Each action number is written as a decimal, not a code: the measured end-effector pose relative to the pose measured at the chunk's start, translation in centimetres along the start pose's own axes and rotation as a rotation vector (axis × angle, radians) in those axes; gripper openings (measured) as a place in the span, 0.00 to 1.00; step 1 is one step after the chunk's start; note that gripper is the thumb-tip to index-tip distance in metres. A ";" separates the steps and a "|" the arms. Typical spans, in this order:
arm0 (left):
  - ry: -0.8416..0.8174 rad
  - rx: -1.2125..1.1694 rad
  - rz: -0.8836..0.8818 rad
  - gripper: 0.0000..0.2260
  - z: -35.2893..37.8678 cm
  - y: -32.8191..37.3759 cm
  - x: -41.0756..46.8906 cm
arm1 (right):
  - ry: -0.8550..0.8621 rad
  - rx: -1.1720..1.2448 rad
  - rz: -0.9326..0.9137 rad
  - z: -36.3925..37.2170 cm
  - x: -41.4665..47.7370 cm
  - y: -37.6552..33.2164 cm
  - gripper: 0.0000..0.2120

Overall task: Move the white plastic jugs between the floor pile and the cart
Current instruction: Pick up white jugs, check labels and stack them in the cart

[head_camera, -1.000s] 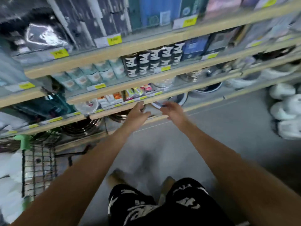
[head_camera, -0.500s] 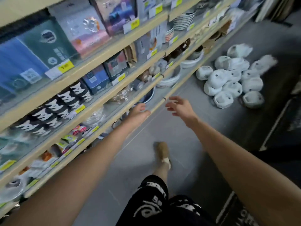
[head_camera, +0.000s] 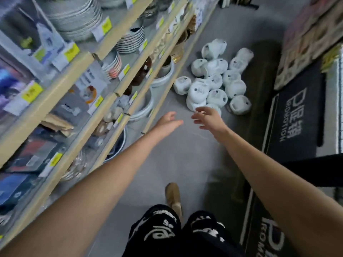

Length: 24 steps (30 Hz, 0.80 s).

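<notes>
a tan shoe [head_camera: 173, 196] steps on the grey floor [head_camera: 185, 160], then the left hand [head_camera: 169, 121] and right hand [head_camera: 208, 118] reach forward empty with loosely spread fingers, short of the pile of white jugs [head_camera: 213, 84] lying beside the shelves [head_camera: 118, 89].

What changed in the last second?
The person turned from the shelves toward the jug pile, now ahead; the cart has left view. The left hand and right hand moved off the shelf edge toward the pile. Unchanged: both hands empty.
</notes>
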<state>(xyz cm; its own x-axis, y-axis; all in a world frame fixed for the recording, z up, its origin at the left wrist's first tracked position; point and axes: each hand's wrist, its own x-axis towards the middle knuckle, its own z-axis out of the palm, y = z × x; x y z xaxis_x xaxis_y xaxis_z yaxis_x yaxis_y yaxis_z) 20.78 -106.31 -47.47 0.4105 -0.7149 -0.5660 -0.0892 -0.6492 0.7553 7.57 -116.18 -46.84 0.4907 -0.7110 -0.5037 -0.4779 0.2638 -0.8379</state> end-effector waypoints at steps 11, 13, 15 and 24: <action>-0.084 0.054 0.092 0.23 2.1 12.7 13.4 | 0.163 0.196 0.076 -9.4 11.4 -3.8 0.14; -0.107 0.082 0.078 0.24 2.6 14.3 16.4 | 0.158 0.190 0.082 -10.8 14.4 -4.3 0.16; -0.129 0.108 0.053 0.25 3.0 15.9 19.8 | 0.142 0.185 0.087 -12.3 18.1 -4.7 0.17; -0.090 0.087 -0.154 0.24 5.9 24.8 36.0 | 0.045 0.110 0.201 -20.4 35.4 -8.5 0.17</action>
<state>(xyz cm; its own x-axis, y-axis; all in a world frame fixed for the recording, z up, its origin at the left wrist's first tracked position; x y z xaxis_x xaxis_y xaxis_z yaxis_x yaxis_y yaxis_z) 28.01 -149.65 -51.06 0.3431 -0.6229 -0.7031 -0.1114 -0.7702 0.6280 14.13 -156.92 -53.28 0.3592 -0.6647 -0.6551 -0.4790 0.4711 -0.7406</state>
